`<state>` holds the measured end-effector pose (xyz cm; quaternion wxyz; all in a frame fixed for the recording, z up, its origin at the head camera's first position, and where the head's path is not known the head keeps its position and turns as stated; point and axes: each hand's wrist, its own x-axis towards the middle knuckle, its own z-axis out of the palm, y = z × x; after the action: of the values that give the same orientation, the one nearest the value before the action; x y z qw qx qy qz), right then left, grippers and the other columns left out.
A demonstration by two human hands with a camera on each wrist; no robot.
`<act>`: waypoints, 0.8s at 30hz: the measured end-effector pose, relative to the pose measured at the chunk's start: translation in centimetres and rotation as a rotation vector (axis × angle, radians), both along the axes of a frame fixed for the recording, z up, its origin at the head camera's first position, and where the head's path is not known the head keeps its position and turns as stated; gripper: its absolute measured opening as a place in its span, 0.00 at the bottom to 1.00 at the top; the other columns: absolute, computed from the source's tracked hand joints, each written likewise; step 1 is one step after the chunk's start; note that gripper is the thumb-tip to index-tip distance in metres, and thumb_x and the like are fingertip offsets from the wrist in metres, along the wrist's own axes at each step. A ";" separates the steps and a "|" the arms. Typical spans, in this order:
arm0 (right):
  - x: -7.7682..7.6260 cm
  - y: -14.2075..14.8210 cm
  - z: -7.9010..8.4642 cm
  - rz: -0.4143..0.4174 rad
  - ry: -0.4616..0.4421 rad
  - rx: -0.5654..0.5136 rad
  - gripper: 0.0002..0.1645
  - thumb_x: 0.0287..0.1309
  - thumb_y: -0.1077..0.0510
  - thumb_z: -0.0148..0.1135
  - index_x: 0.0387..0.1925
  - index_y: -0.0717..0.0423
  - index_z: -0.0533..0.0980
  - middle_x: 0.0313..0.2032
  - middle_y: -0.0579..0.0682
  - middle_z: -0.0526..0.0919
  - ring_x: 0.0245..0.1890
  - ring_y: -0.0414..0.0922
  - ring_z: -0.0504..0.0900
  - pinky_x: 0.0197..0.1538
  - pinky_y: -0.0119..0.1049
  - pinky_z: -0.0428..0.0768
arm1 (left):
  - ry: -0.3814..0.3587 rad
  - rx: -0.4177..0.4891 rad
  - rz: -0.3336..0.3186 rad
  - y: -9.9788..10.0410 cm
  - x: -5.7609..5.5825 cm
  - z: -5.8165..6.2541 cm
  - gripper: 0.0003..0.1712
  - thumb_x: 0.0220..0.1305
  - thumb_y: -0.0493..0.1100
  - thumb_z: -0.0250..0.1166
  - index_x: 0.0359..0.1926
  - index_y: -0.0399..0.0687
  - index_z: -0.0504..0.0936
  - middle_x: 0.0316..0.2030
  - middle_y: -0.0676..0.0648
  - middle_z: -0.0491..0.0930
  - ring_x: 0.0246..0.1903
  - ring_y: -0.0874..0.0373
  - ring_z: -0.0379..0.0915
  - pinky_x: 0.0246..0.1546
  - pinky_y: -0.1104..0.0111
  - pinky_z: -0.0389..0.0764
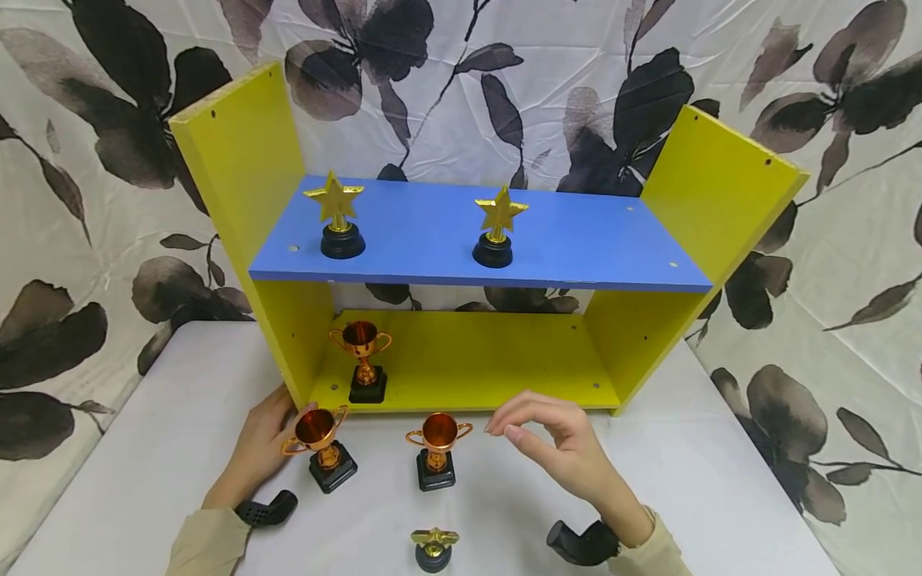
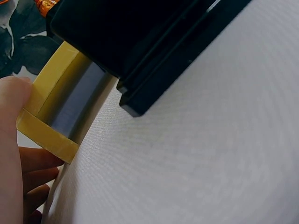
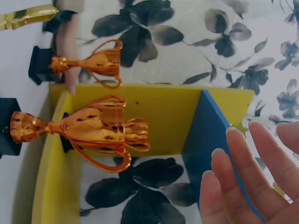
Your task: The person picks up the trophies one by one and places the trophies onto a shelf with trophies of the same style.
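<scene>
My left hand [image 1: 261,432] is at the lower left front corner of a yellow and blue shelf unit [image 1: 461,360]. In the left wrist view, its thumb and curled fingers [image 2: 35,161] grip the end of the yellow side board [image 2: 46,137]. A bronze cup trophy [image 1: 318,432] on a black base stands beside this hand, overlapping its fingertips in the head view. My right hand [image 1: 555,440] hovers over the table with relaxed fingers and holds nothing. Just left of it stands another bronze cup trophy [image 1: 439,434], which appears large in the right wrist view.
Two gold star trophies [image 1: 338,204] [image 1: 500,216] stand on the blue upper board [image 1: 425,232]. A third bronze cup trophy [image 1: 363,342] is at the left of the yellow lower board. Close to the front of the white table [image 1: 180,392] stands another gold-topped trophy [image 1: 434,548].
</scene>
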<state>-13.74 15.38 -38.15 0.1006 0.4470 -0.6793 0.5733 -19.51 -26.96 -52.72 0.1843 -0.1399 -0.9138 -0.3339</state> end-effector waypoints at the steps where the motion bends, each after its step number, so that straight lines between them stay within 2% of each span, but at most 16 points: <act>1: 0.0 -0.1 0.0 0.004 0.001 0.000 0.17 0.62 0.75 0.55 0.43 0.56 0.82 0.42 0.54 0.85 0.45 0.49 0.82 0.48 0.41 0.83 | 0.002 -0.001 -0.001 0.0 0.0 0.0 0.29 0.70 0.47 0.62 0.64 0.31 0.71 0.59 0.33 0.74 0.59 0.34 0.70 0.57 0.36 0.69; 10: 0.1 -0.5 -0.1 0.021 -0.008 0.046 0.16 0.62 0.74 0.56 0.42 0.55 0.82 0.42 0.50 0.85 0.44 0.46 0.82 0.46 0.41 0.83 | 0.001 -0.012 0.008 -0.1 0.0 0.2 0.29 0.70 0.47 0.62 0.64 0.31 0.71 0.61 0.32 0.73 0.60 0.33 0.68 0.57 0.35 0.68; 16: 0.0 -0.5 -0.2 0.028 -0.001 0.052 0.17 0.62 0.75 0.56 0.43 0.54 0.82 0.41 0.51 0.85 0.43 0.46 0.82 0.44 0.40 0.83 | -0.005 0.001 0.003 0.0 0.2 0.2 0.29 0.70 0.46 0.62 0.63 0.29 0.71 0.58 0.33 0.75 0.58 0.34 0.70 0.57 0.36 0.69; 24: 0.0 -0.6 -0.7 0.036 -0.068 0.114 0.15 0.63 0.73 0.58 0.43 0.53 0.82 0.42 0.49 0.85 0.41 0.43 0.82 0.42 0.38 0.83 | -0.015 -0.001 0.005 0.2 0.2 0.2 0.30 0.70 0.47 0.61 0.64 0.30 0.71 0.59 0.33 0.74 0.59 0.34 0.69 0.57 0.35 0.68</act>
<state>-13.71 14.74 -38.81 0.0415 0.4441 -0.7059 0.5503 -19.31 -26.81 -52.50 0.1780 -0.1350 -0.9157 -0.3341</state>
